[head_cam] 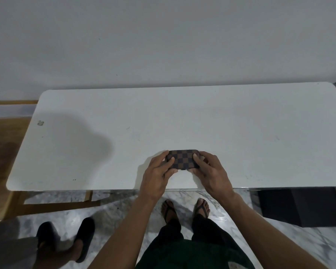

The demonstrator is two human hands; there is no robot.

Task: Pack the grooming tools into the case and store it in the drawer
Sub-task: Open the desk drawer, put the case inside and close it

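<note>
Case first: it is small, with a brown and dark checkered cover, and it lies closed and flat on the white table, near the front edge and a little right of the middle. Both hands are on it. The left hand grips the left end, with the thumb laid across the top and the fingers curled around the side. The right hand grips the right end in the same way, thumb on the checkered top and fingers wrapped at the edge. Below the table edge the person's own feet in sandals stand on a marbled floor. A second person's feet in dark slippers stand to the left. A dark box sits under the right end of the table, and wooden furniture stands at the left.
</note>
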